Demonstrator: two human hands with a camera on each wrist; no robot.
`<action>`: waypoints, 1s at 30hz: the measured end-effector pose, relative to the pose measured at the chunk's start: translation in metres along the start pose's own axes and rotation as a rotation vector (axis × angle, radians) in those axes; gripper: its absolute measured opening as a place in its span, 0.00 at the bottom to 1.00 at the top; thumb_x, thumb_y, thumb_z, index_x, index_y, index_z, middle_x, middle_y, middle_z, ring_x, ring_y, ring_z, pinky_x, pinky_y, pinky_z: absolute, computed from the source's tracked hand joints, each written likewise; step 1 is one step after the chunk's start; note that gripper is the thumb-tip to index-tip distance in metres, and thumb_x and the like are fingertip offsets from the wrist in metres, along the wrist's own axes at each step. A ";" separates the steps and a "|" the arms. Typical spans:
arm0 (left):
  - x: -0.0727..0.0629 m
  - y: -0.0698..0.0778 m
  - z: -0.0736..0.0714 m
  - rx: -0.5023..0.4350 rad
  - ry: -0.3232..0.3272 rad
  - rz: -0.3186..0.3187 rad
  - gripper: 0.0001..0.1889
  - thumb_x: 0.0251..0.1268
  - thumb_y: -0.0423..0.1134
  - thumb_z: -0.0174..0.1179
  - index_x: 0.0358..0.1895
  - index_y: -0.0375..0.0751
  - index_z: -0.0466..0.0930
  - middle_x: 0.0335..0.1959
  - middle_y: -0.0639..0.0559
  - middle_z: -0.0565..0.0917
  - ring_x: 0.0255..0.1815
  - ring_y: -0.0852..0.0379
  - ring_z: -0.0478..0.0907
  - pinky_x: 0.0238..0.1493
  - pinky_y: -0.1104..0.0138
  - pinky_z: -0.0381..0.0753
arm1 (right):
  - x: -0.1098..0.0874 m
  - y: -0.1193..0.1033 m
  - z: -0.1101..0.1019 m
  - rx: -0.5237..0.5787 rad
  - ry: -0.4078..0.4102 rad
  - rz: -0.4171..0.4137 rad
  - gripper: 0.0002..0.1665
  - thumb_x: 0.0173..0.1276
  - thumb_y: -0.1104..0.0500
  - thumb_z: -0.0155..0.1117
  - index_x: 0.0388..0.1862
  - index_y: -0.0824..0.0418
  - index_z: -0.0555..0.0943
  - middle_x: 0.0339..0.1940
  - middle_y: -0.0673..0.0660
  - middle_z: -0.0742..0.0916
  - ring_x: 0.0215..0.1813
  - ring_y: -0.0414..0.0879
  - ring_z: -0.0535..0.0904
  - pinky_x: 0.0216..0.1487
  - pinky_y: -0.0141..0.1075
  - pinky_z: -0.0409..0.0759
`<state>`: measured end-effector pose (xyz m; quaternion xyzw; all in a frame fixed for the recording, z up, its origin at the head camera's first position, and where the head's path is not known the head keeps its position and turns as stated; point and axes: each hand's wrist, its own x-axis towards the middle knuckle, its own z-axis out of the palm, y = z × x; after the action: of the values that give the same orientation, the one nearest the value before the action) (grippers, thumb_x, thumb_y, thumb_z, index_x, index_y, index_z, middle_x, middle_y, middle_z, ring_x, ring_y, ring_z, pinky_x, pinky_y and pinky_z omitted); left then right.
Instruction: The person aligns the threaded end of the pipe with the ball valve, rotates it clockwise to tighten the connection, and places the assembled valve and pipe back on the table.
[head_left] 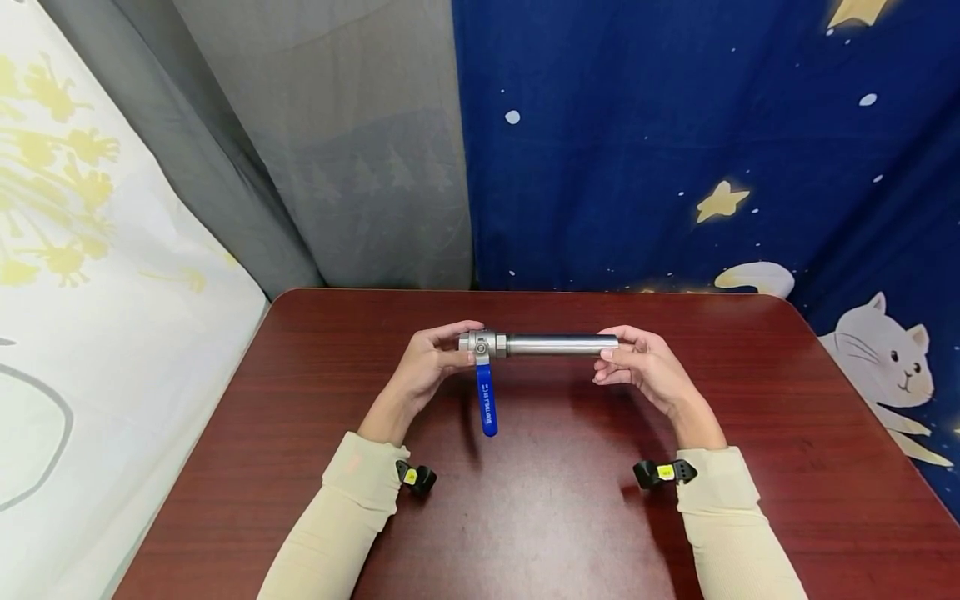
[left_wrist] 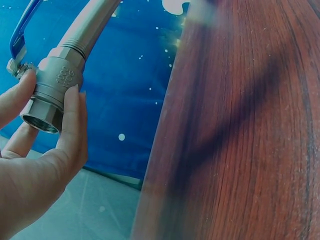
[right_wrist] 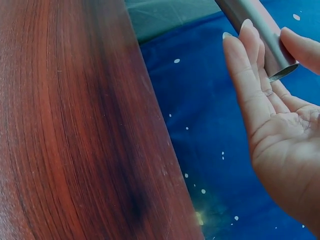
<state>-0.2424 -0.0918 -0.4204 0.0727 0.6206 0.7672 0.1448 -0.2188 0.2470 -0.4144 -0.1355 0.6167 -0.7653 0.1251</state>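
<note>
A steel ball valve (head_left: 482,342) with a blue lever handle (head_left: 487,400) is joined to a straight metal pipe (head_left: 562,344). The pair is held level above the table, the lever pointing toward me. My left hand (head_left: 422,367) pinches the valve body between thumb and fingers; in the left wrist view the valve's open hexagonal end (left_wrist: 42,115) faces that palm. At the other end, my right hand (head_left: 651,367) holds the pipe's free end between thumb and fingers. The hollow pipe mouth (right_wrist: 284,73) shows in the right wrist view. Threads are visible where pipe meets valve.
Beneath the hands lies a reddish-brown wooden table (head_left: 525,517). Behind its far edge hang a grey curtain (head_left: 360,167) and a blue star-patterned curtain (head_left: 637,125). White patterned cloth (head_left: 90,333) hangs on the left. Both wrists carry small black camera mounts.
</note>
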 end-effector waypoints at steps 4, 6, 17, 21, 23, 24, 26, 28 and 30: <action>0.000 0.000 0.000 -0.007 -0.001 0.006 0.25 0.54 0.19 0.60 0.59 0.33 0.78 0.54 0.40 0.75 0.45 0.49 0.78 0.41 0.67 0.84 | 0.001 0.000 -0.001 0.002 -0.005 0.002 0.11 0.69 0.69 0.57 0.49 0.67 0.75 0.28 0.60 0.87 0.29 0.50 0.87 0.37 0.44 0.85; 0.000 0.000 0.000 -0.005 -0.001 0.008 0.25 0.54 0.19 0.60 0.59 0.33 0.78 0.54 0.40 0.75 0.45 0.49 0.78 0.41 0.67 0.84 | 0.001 0.000 -0.001 0.009 -0.014 0.002 0.09 0.70 0.69 0.56 0.48 0.66 0.76 0.28 0.60 0.87 0.29 0.50 0.87 0.37 0.44 0.85; -0.002 0.000 0.000 -0.008 0.001 -0.001 0.25 0.55 0.19 0.60 0.59 0.33 0.78 0.55 0.40 0.74 0.45 0.49 0.78 0.42 0.67 0.83 | 0.001 0.000 0.000 -0.002 -0.012 0.018 0.05 0.72 0.65 0.56 0.41 0.64 0.78 0.27 0.60 0.87 0.28 0.48 0.86 0.38 0.43 0.85; -0.002 0.000 0.000 -0.017 -0.004 0.009 0.26 0.53 0.18 0.61 0.59 0.32 0.77 0.53 0.40 0.75 0.43 0.51 0.79 0.40 0.67 0.83 | 0.001 -0.001 0.001 -0.007 0.004 0.025 0.05 0.72 0.63 0.56 0.40 0.63 0.79 0.25 0.60 0.86 0.27 0.47 0.86 0.37 0.43 0.85; -0.001 0.000 -0.001 -0.018 -0.006 0.011 0.26 0.53 0.18 0.61 0.59 0.32 0.77 0.52 0.40 0.76 0.42 0.51 0.79 0.40 0.67 0.83 | 0.001 -0.001 0.001 -0.017 0.015 0.028 0.05 0.73 0.63 0.57 0.39 0.63 0.79 0.25 0.59 0.86 0.27 0.47 0.85 0.37 0.43 0.86; -0.001 0.000 -0.001 -0.015 -0.006 0.011 0.26 0.53 0.18 0.61 0.59 0.32 0.77 0.52 0.41 0.76 0.42 0.51 0.79 0.40 0.67 0.83 | 0.001 -0.001 0.001 -0.021 0.022 0.031 0.05 0.73 0.62 0.57 0.39 0.63 0.79 0.25 0.60 0.85 0.26 0.47 0.85 0.37 0.43 0.86; 0.000 0.000 -0.001 -0.012 -0.007 0.011 0.26 0.53 0.19 0.61 0.59 0.32 0.78 0.52 0.41 0.76 0.43 0.51 0.79 0.40 0.67 0.83 | 0.001 -0.001 0.001 -0.033 0.034 0.039 0.05 0.73 0.62 0.57 0.39 0.63 0.79 0.24 0.60 0.85 0.26 0.47 0.85 0.37 0.43 0.86; 0.000 0.000 -0.001 -0.011 -0.008 0.011 0.25 0.53 0.19 0.61 0.59 0.33 0.78 0.52 0.41 0.76 0.43 0.51 0.79 0.40 0.67 0.83 | 0.001 -0.002 0.001 -0.044 0.045 0.049 0.06 0.73 0.61 0.57 0.40 0.63 0.79 0.24 0.60 0.85 0.26 0.46 0.85 0.37 0.43 0.86; -0.001 0.000 -0.001 -0.011 -0.006 0.010 0.25 0.53 0.19 0.62 0.58 0.33 0.78 0.52 0.40 0.76 0.43 0.51 0.79 0.40 0.67 0.83 | 0.001 -0.002 0.001 -0.053 0.053 0.058 0.06 0.73 0.60 0.57 0.40 0.63 0.79 0.24 0.60 0.85 0.25 0.45 0.84 0.37 0.43 0.86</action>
<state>-0.2420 -0.0932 -0.4204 0.0771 0.6157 0.7710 0.1433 -0.2195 0.2460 -0.4125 -0.1003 0.6434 -0.7482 0.1272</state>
